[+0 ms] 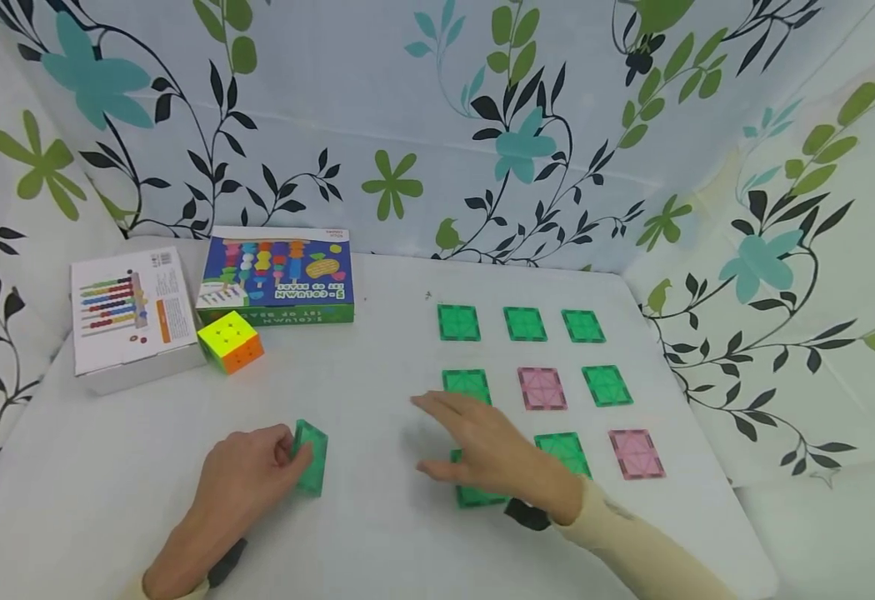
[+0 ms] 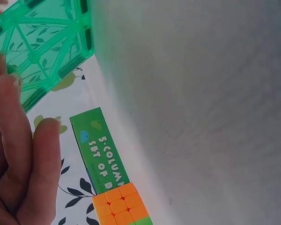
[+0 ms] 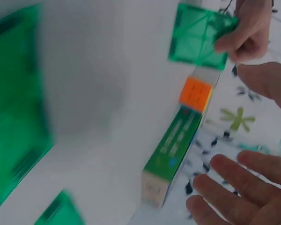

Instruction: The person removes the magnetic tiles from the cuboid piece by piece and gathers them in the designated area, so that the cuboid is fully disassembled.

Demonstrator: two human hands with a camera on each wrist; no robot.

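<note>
A translucent green square magnetic tile (image 1: 313,460) stands tilted up on edge in my left hand (image 1: 246,468), pinched between thumb and fingers. The left wrist view shows the clear ribs of this tile (image 2: 42,44) beside the fingers. My right hand (image 1: 493,446) hovers with its fingers spread and nothing in them. Beneath it lie a green tile (image 1: 475,497) and another green tile (image 1: 467,382), both partly hidden by the hand. In the right wrist view the right fingers (image 3: 243,183) are apart and the held tile (image 3: 199,40) is beyond them.
Several tiles lie in spaced rows on the white table (image 1: 377,533), mostly green, with a pink tile (image 1: 542,389) at the middle and another pink tile (image 1: 637,454) at the near right. A cube puzzle (image 1: 231,342), a white box (image 1: 133,312) and a blue-green bead-set box (image 1: 276,275) stand back left.
</note>
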